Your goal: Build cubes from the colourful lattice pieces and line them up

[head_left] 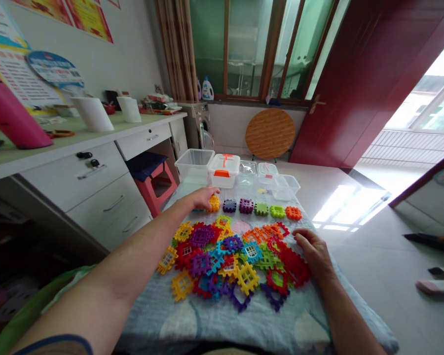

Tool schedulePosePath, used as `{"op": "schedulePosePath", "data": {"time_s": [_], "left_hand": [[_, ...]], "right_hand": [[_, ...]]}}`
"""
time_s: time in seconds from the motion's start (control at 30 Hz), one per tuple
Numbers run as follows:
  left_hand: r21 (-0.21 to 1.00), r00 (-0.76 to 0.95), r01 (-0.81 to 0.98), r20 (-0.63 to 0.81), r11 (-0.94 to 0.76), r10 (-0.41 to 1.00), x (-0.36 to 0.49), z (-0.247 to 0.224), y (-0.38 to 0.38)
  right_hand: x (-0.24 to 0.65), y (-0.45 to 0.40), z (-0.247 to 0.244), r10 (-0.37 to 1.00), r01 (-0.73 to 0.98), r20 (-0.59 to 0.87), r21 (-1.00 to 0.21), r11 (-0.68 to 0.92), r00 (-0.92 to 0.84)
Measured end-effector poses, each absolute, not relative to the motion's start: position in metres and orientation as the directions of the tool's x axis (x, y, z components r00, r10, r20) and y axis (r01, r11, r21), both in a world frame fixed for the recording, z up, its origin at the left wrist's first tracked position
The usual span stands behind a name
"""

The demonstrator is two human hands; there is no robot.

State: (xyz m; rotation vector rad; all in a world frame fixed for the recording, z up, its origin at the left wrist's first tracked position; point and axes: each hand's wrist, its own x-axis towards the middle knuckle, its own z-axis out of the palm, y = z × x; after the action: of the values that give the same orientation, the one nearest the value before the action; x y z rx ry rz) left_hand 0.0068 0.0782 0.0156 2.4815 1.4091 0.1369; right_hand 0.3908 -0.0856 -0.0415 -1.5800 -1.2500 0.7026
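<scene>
Head view: the left hand [207, 196] has its fingers on a yellow plastic block cube [214, 203] at the left of a row of coloured cubes [246, 206] on the cloth-covered bench [214, 330]; whether that grip is clenched, I cannot tell. The right hand [314, 249], its grip released and empty, is beside the loose multicoloured interlocking plastic pieces [229, 264]. Clear plastic containers [195, 167] stand beyond the row.

Single head cam, worn up top; looks fwd & down over tabletop [288, 325], room beyond in view.
</scene>
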Motion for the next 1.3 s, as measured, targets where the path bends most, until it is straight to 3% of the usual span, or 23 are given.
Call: {"op": "schedulePosePath", "data": {"time_s": [0.17,0.37,0.7,1.3], "left_hand": [[0.247,0.499,0.852,-0.112,-0.463,0.859,0.006,0.007,0.085],[0.107,0.42,0.907,-0.165,-0.407,0.892,0.012,0.008,0.083],[0.076,0.402,0.916,-0.222,-0.395,0.888,0.022,0.017,0.079],[0.081,0.434,0.901,-0.193,-0.426,0.88,0.025,0.013,0.079]], "right_hand": [[0.392,-0.086,-0.043,0.944,0.383,0.114,-0.924,-0.013,0.309],[0.39,-0.086,-0.041,0.943,0.378,0.115,-0.926,-0.012,0.312],[0.392,-0.085,-0.042,0.945,0.391,0.121,-0.92,-0.008,0.304],[0.391,-0.086,-0.043,0.943,0.383,0.132,-0.924,0.006,0.305]]}}
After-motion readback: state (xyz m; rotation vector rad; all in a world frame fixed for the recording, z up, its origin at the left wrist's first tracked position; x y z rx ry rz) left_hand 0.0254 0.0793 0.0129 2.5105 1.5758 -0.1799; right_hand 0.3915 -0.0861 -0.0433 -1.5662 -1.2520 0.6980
